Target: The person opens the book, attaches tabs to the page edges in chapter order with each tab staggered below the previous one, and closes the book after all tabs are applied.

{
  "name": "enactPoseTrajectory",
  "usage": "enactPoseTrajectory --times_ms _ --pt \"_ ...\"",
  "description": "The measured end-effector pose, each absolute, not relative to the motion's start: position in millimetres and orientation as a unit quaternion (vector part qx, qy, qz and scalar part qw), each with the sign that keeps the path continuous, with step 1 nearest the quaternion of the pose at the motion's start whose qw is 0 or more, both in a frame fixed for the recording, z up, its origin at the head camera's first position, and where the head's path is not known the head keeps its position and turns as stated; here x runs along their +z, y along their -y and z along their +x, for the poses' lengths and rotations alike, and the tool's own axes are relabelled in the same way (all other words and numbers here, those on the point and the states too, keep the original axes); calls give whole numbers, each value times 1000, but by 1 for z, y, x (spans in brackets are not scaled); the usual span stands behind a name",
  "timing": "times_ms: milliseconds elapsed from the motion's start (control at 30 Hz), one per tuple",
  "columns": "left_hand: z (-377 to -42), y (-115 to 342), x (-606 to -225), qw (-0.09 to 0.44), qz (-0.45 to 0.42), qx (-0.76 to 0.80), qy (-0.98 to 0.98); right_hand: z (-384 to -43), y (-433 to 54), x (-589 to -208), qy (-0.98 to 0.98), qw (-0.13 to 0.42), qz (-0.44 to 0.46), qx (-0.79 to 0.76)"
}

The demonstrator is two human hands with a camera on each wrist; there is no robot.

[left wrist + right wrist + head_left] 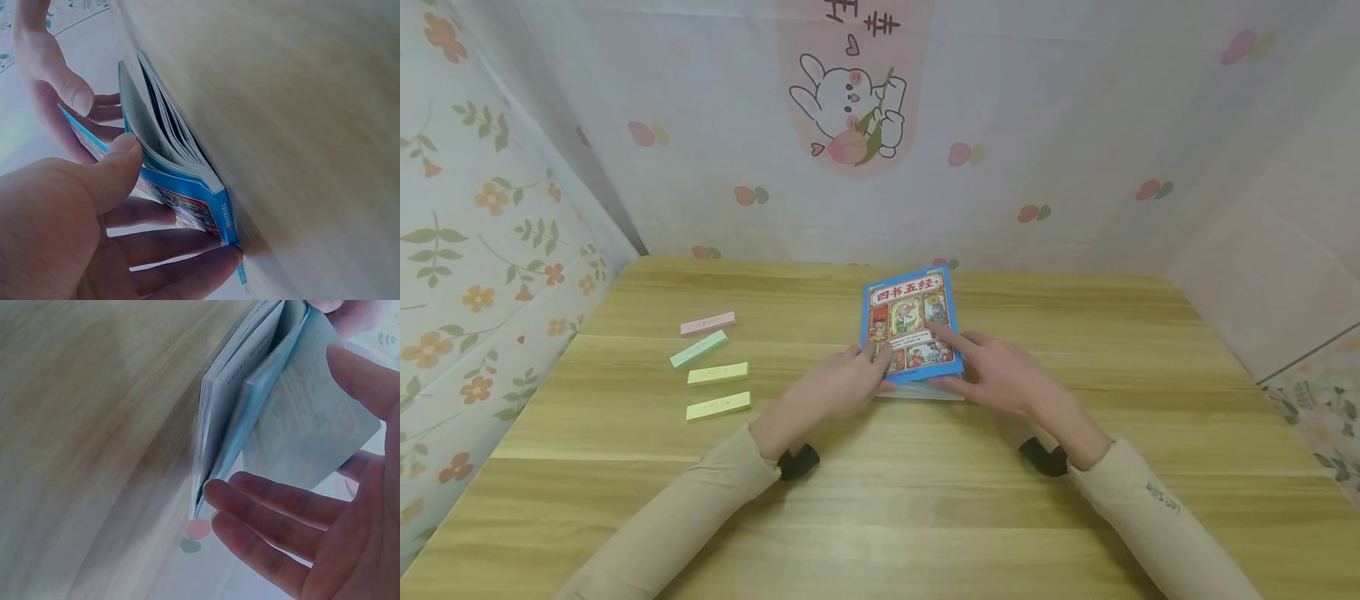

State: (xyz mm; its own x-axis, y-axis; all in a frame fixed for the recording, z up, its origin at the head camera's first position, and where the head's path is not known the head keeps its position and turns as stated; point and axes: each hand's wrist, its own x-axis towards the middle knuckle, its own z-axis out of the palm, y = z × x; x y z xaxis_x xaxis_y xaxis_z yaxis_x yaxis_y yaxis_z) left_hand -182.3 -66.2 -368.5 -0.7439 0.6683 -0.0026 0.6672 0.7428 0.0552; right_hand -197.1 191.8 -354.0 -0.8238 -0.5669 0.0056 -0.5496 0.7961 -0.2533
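Note:
A blue-edged book (912, 329) with cartoon panels on its front cover rests near the middle of the wooden table. My left hand (835, 383) holds its lower left corner, the thumb (125, 150) at the near edge and the fingers by the spine. At the lower right my right hand (1000, 371) has the lifted outer cover (312, 406) between thumb and index finger. Its other fingers touch the book's edge. Below the cover, the pages (172, 119) stand slightly fanned. How firmly the right hand grips is hard to tell.
Left of the book lie several slim sticky-note pads: a pink one (707, 323), a green one (699, 349) and yellow ones (718, 373). A patterned curtain (1037, 125) hangs behind the table (925, 517), and a floral cloth (490, 250) at the left.

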Motion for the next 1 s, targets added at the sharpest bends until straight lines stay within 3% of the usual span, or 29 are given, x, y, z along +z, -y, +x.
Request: enactPoseTrajectory --times_ms 533,833,1000 --pt "-181 67 -366 58 347 23 -936 -200 -194 -353 -938 23 -293 -186" --pt "-181 68 -367 52 342 59 -937 -201 -194 -356 -926 49 -304 -220" --pt "-182 68 -368 19 349 79 -933 -201 -193 -354 -924 43 -306 -226"
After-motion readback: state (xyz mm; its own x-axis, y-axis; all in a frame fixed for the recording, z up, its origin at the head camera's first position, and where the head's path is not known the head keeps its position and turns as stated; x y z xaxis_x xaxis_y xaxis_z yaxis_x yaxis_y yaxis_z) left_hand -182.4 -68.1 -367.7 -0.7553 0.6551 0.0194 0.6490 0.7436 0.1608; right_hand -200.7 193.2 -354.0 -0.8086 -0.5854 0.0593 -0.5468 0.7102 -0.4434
